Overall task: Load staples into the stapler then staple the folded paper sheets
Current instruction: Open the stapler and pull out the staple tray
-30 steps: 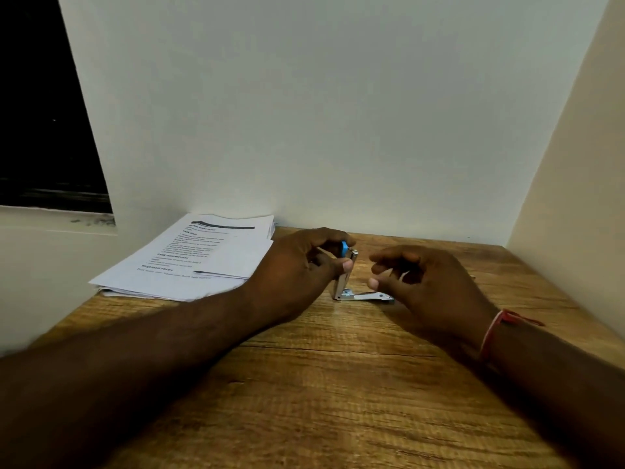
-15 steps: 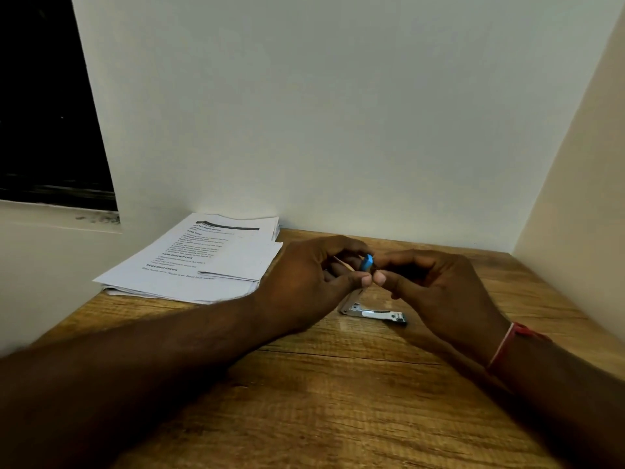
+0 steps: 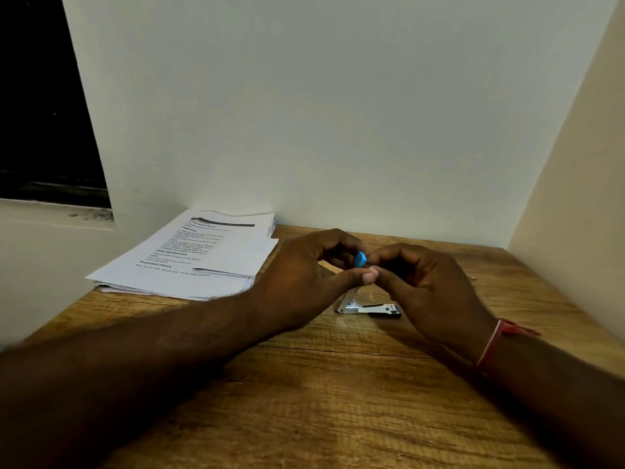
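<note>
A small stapler lies open in the middle of the wooden table [image 3: 338, 401], with its metal base [image 3: 370, 309] flat on the wood. Its blue top [image 3: 360, 259] is swung up and held between the thumb and fingers of my left hand [image 3: 304, 275]. My right hand [image 3: 429, 289] comes in from the right, fingertips pinched against the raised blue top. Whether staples sit between those fingertips is hidden. A stack of printed paper sheets [image 3: 203, 255] lies at the back left, apart from both hands.
A white wall [image 3: 338, 130] closes off the table's far edge and a beige wall [image 3: 575, 198] its right side. A dark window opening [image 3: 40, 113] is at the upper left. A red thread band [image 3: 490, 343] circles my right wrist.
My right hand has moved left and now meets my left hand at the stapler's raised blue top. My left hand still holds that top up.
</note>
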